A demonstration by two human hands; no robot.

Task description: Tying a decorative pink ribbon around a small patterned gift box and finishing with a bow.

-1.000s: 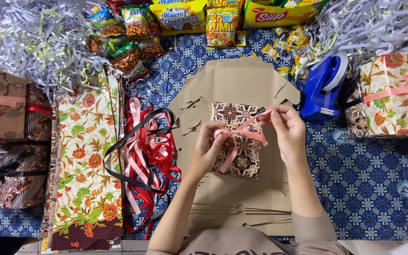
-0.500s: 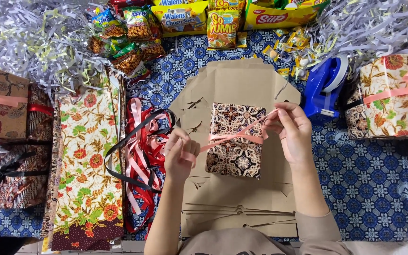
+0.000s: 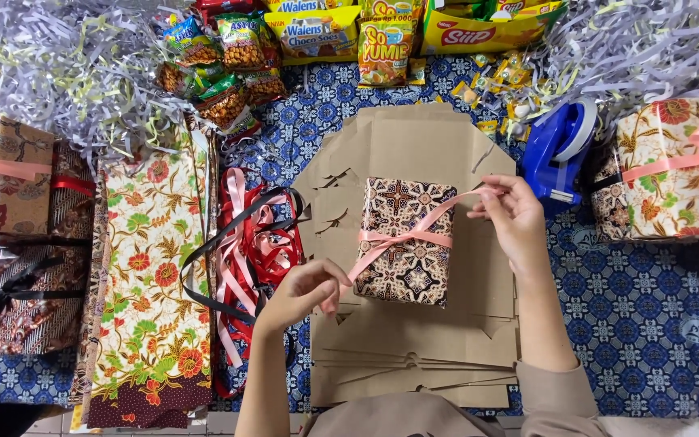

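Both ends of the pink ribbon point(image 3: 402, 239) are drawn further apart than half a second ago: our left hand point(image 3: 305, 290) has dropped lower and closer to us, fingers pinching one end, while our right hand point(image 3: 511, 212) pinches the other end just past the upper right corner of the box point(image 3: 406, 243). That batik-wrapped box lies on flattened cardboard point(image 3: 414, 146), shifted slightly. We cannot see the ribbon beneath the box, and our forearms are cut off by the bottom edge.
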